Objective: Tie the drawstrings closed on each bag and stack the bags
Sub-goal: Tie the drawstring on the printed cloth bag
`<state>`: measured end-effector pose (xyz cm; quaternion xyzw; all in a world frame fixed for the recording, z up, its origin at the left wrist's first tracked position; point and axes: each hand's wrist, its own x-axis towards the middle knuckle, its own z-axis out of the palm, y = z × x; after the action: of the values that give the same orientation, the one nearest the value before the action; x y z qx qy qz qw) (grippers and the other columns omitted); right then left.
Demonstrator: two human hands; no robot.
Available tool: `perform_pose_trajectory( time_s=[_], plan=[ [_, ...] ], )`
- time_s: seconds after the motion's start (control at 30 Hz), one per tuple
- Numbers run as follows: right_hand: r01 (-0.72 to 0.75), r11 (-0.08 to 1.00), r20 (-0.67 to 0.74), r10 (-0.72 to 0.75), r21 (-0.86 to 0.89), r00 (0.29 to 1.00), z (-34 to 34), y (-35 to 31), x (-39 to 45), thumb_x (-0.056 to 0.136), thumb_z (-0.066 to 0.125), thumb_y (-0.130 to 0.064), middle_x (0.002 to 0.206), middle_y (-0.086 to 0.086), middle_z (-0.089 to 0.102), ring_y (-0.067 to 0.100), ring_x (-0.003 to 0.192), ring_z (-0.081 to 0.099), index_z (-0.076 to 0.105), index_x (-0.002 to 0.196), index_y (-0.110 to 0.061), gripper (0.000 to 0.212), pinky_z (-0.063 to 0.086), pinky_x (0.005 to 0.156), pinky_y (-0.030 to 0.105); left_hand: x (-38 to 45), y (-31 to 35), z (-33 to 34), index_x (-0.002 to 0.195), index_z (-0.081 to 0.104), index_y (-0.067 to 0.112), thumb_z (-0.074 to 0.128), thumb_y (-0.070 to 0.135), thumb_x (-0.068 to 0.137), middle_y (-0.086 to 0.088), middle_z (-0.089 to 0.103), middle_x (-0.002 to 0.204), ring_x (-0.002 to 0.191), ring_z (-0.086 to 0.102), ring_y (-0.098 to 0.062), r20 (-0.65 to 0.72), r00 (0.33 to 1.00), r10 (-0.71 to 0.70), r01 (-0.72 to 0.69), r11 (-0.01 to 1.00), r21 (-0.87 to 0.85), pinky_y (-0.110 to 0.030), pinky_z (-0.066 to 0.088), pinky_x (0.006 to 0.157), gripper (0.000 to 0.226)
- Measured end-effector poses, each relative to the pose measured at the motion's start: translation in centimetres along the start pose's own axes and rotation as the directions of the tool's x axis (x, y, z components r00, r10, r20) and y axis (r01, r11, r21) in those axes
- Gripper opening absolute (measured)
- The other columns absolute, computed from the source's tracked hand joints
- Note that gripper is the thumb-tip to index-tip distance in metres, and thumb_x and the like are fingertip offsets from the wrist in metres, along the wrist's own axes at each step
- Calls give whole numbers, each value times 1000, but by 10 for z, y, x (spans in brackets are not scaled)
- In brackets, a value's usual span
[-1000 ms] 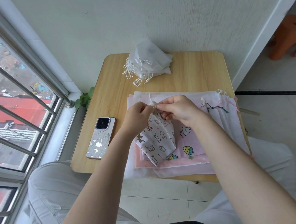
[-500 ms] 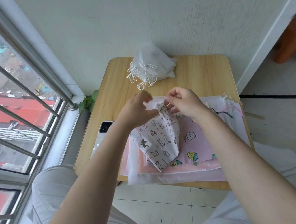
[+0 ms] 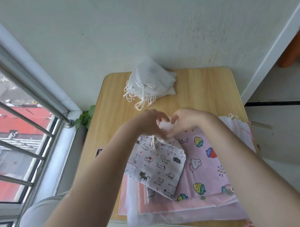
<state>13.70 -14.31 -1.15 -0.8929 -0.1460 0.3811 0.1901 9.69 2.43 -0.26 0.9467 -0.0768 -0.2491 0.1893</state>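
Note:
A small white drawstring bag with a cat print (image 3: 159, 168) lies tilted on a stack of flat bags, whose top one is pink with strawberries (image 3: 207, 163). Its neck is gathered, and a cream cord (image 3: 155, 141) hangs from it. My left hand (image 3: 147, 124) and my right hand (image 3: 191, 119) meet above the neck, fingers curled. Both pinch the bag's white top edge between them. My hands hide exactly how the cord runs. A pile of tied white bags (image 3: 150, 82) sits at the far side of the wooden table (image 3: 206, 89).
A phone (image 3: 98, 152) lies at the table's left edge, mostly hidden under my left forearm. A barred window runs along the left, with a green plant (image 3: 85, 117) by the sill. The wall is just behind the table. An orange stool (image 3: 298, 46) stands far right.
Both hands moved away from me toward the far side, drawing the cat-print bag's top with them. The bag's neck is now cinched, with cord hanging below. My view tilted upward.

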Motion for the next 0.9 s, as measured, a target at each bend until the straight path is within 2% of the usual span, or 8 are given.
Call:
perform_pose_trajectory(
  time_s=[0.1,0.27,0.37,0.47,0.63,0.7,0.8,0.9],
  plan=[
    [6,999,76,-2,-50,997,6,11,14,60,70,-73,104,1,71,20,87,69,66,108,-25,68,55,74,35,11,1,16,130,55,37,81,42,72,4,53,125,118,43,-19,110,994,-9,-6,991,137,-37,41,97,64],
    [32,990,2,-33,138,999,13,22,11,71,65,-75,87,1,67,16,70,59,67,103,-18,65,48,65,29,22,0,29,120,64,27,69,32,83,2,57,115,109,56,-20,-40,999,-30,37,980,198,-30,47,82,38],
    [43,993,84,-53,111,995,16,20,7,67,75,-67,107,3,68,16,82,65,67,107,-19,63,53,75,31,23,-2,26,101,69,24,63,28,85,7,62,97,83,61,-14,-206,970,-131,139,990,28,-25,48,61,18],
    [-3,999,48,1,41,999,14,24,13,73,79,-44,107,7,70,18,90,66,72,106,-13,46,51,75,30,24,-5,14,90,66,23,59,28,84,7,64,84,66,63,-12,-302,923,-240,199,967,-161,-27,52,59,11],
    [-57,995,-268,77,81,960,-14,20,23,84,57,-13,98,11,72,24,85,66,73,100,-5,24,47,69,29,30,-10,-23,77,67,13,63,20,83,2,57,66,56,52,-13,-363,844,-395,113,793,-599,-22,44,47,10],
    [61,978,-374,19,201,927,-34,10,22,94,53,-29,79,8,67,21,61,56,70,102,-5,31,43,58,27,32,-14,-39,66,61,12,63,17,83,2,49,55,48,45,-14,-363,807,-466,57,673,-737,-21,36,44,18],
    [137,914,-117,-99,382,988,-59,-13,15,81,52,-76,63,5,65,15,41,35,65,99,-21,59,30,47,24,40,-20,-60,72,65,8,64,22,81,-5,56,61,55,54,-19,-322,778,-539,24,537,-843,-28,43,55,17],
    [135,987,-29,-132,93,991,-67,-26,28,81,69,-56,59,2,55,17,45,38,58,76,-17,40,27,46,24,48,-24,-74,63,50,15,60,21,81,-1,44,55,48,41,-18,-263,762,-591,78,487,-870,-25,34,51,21]
  ],
)
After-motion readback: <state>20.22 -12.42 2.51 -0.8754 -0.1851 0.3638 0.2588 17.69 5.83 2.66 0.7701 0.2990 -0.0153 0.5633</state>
